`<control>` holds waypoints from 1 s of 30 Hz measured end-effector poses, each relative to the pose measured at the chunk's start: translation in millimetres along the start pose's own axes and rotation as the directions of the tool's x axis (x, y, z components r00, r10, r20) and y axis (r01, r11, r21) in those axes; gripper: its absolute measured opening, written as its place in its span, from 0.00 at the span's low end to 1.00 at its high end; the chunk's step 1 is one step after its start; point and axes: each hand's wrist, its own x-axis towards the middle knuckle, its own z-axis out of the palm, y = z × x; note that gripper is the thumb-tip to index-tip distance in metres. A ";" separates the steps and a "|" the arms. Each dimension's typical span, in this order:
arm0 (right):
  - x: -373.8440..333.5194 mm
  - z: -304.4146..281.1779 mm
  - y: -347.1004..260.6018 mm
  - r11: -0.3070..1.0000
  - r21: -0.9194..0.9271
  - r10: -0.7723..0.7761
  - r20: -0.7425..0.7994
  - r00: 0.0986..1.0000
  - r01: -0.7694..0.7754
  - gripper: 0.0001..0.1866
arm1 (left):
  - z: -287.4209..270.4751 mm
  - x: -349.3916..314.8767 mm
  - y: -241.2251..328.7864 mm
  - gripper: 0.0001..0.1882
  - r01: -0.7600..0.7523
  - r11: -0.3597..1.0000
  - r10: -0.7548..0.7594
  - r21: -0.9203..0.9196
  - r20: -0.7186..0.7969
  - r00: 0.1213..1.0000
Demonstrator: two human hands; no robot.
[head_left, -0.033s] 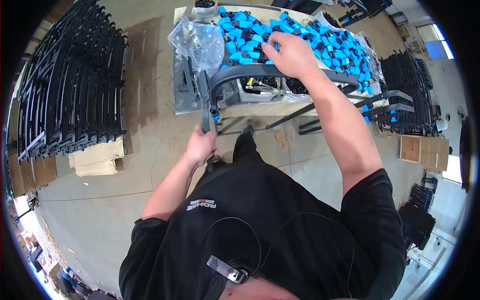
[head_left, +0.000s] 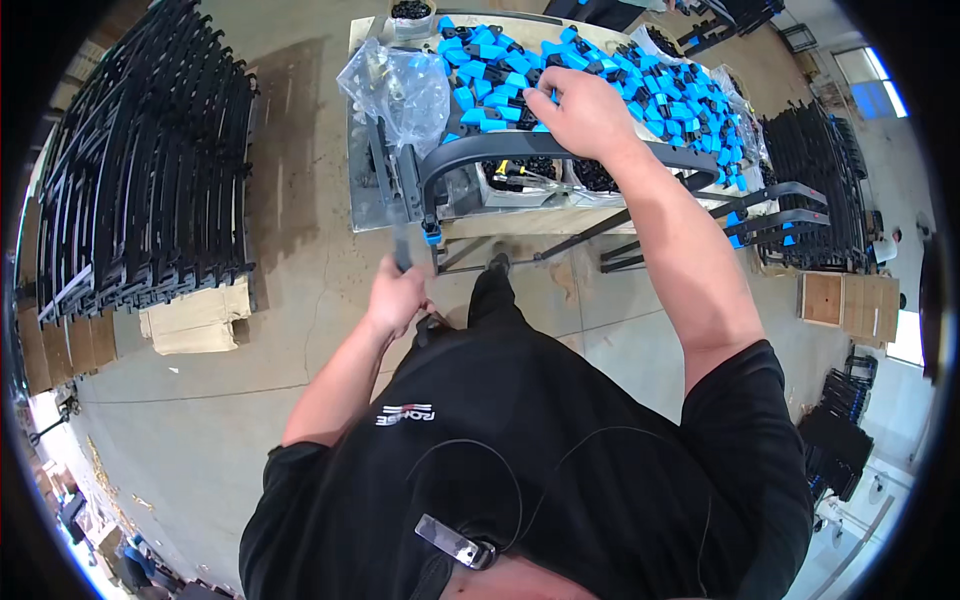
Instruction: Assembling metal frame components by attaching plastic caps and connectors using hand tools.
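Observation:
My left hand (head_left: 398,295) is closed around the lower end of a long grey bar-like piece (head_left: 402,250) in front of the table's near left corner. Motion smears the bar, and its upper part meets other dark metal there. Beside it, a curved black tubular frame (head_left: 560,142) arches along the table's near edge, a blue piece (head_left: 432,236) at its left end. Beyond the frame my right hand (head_left: 585,112) hovers at the pile of blue-and-black plastic parts (head_left: 660,95), thumb and fingers curled together. Its fingertips are partly hidden; I cannot make out what they hold.
Bins of small black parts (head_left: 590,178) and a yellow-handled screwdriver (head_left: 508,172) lie beneath the frame's arch. A clear plastic bag (head_left: 405,95) sits at the table's left. Stacked black frames (head_left: 150,160) stand at left, more (head_left: 820,150) at right. Cardboard (head_left: 195,320) lies by the left stack.
The bar in my left hand has shifted slightly left and looks more smeared; the left hand has moved a little left with it. My right hand has hardly moved.

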 end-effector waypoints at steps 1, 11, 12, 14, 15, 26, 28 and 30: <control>-4.1 -0.7 -2.4 1.000 -0.010 0.012 0.037 0.999 -0.012 0.18 | -7.1 -0.3 -1.5 0.09 0.004 1.000 -0.004 0.002 -0.001 1.000; -7.1 -1.0 1.2 0.999 -0.027 -0.022 -0.030 0.999 0.021 0.19 | -21.7 83.1 44.7 0.13 -0.094 0.951 0.154 0.294 -0.187 0.970; -6.1 -0.4 0.6 1.000 -0.022 -0.014 -0.019 1.000 0.014 0.19 | -16.6 102.9 60.2 0.16 -0.125 0.919 0.208 0.373 -0.192 0.959; 0.0 -1.6 -14.2 0.999 -0.001 -0.048 -0.004 0.999 0.048 0.19 | -38.1 175.6 62.8 0.20 -0.155 0.837 0.328 0.525 -0.253 0.910; -2.8 -2.9 -7.9 1.000 0.002 -0.019 0.001 1.000 0.019 0.19 | -18.6 174.1 93.3 0.28 -0.084 0.809 0.233 0.582 -0.187 0.954; -10.4 -5.6 -2.7 1.000 0.008 -0.007 -0.070 0.998 0.007 0.17 | -24.6 123.8 18.9 0.14 -0.318 0.755 0.520 0.574 -0.229 0.823; -11.7 -6.1 -4.7 0.998 -0.011 -0.061 -0.177 0.982 0.060 0.14 | -39.4 101.9 -22.0 0.15 -0.242 0.818 0.426 0.522 -0.268 0.864; -13.3 -4.4 1.4 0.987 0.013 -0.147 -0.336 0.930 0.161 0.12 | -42.4 70.4 -51.3 0.13 -0.141 0.868 0.284 0.475 -0.242 0.928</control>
